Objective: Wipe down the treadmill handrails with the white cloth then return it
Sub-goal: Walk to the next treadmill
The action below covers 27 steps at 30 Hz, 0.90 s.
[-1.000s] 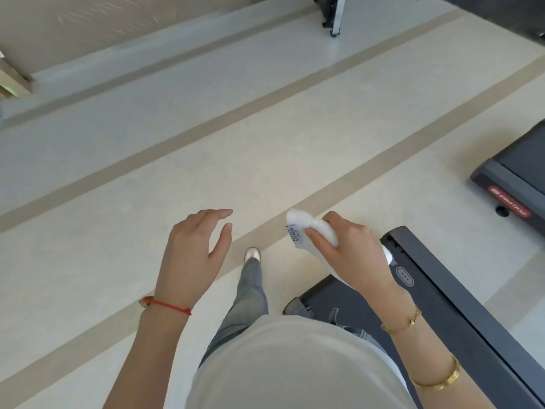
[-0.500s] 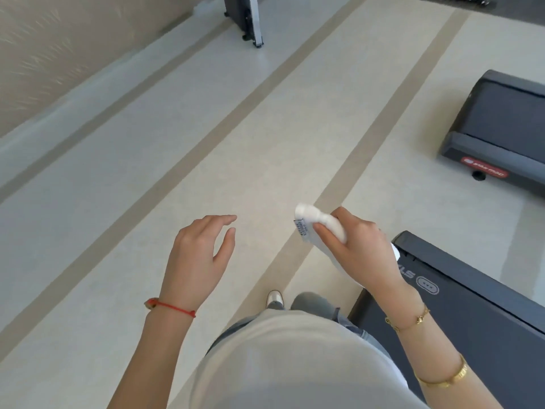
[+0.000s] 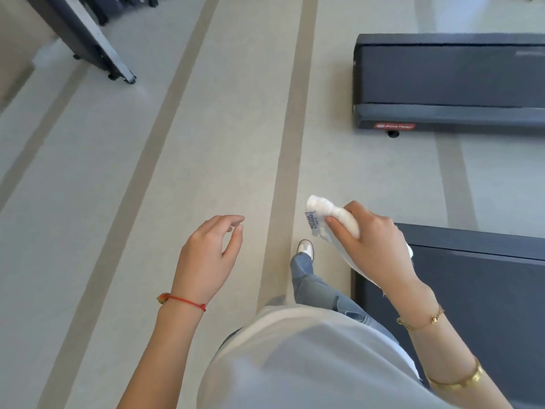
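Note:
My right hand grips a bunched white cloth with a small printed label; the cloth sticks out past my fingers and trails under my palm. It hovers over the floor beside the rear end of a dark treadmill deck at lower right. My left hand hangs in the air to the left, fingers loosely curled, holding nothing. No handrails are in view.
A second dark treadmill deck lies at upper right with a red logo on its end. A dark metal machine frame on small feet stands at upper left. Pale floor with beige stripes runs between them. My leg and shoe step forward.
The view has swung right: both treadmill decks have shifted left and closer, and the frame at the top moved left. My hands keep their pose and the cloth stays in my right hand.

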Each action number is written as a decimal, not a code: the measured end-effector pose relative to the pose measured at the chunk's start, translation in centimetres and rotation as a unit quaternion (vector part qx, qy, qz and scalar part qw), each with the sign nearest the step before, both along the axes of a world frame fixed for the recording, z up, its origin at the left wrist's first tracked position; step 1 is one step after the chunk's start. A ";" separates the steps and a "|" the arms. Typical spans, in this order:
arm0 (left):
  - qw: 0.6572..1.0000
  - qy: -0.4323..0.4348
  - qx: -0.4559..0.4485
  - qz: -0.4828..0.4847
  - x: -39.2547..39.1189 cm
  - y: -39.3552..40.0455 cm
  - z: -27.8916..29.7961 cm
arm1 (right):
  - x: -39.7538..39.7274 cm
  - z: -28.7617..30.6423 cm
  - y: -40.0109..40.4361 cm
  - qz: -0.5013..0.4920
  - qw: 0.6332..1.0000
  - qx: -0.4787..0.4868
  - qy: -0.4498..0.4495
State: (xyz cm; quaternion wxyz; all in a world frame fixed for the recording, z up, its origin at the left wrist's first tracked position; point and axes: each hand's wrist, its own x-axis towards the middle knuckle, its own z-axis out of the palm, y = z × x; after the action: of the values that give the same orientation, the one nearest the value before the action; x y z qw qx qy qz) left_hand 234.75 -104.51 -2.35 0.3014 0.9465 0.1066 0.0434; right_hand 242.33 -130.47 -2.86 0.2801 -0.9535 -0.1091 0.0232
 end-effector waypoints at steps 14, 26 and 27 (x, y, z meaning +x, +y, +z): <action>0.980 -0.034 -0.006 -0.196 35.3 -6.2 1.5 | 24.9 2.4 -7.2 -0.176 0.984 0.002 0.008; 0.924 -0.045 -0.017 -0.380 61.3 -18.0 1.2 | 40.5 1.0 -14.8 -0.368 0.930 -0.006 -0.009; 0.916 -0.048 -0.019 -0.397 63.8 -19.4 1.4 | 42.3 1.1 -15.6 -0.386 0.922 -0.001 -0.012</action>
State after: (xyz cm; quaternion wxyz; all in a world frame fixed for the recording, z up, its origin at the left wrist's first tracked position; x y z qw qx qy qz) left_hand 298.54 -123.92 -0.95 0.3167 0.9018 -0.2917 -0.0367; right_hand 284.59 -146.10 -1.79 0.2656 -0.9220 0.2641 -0.0980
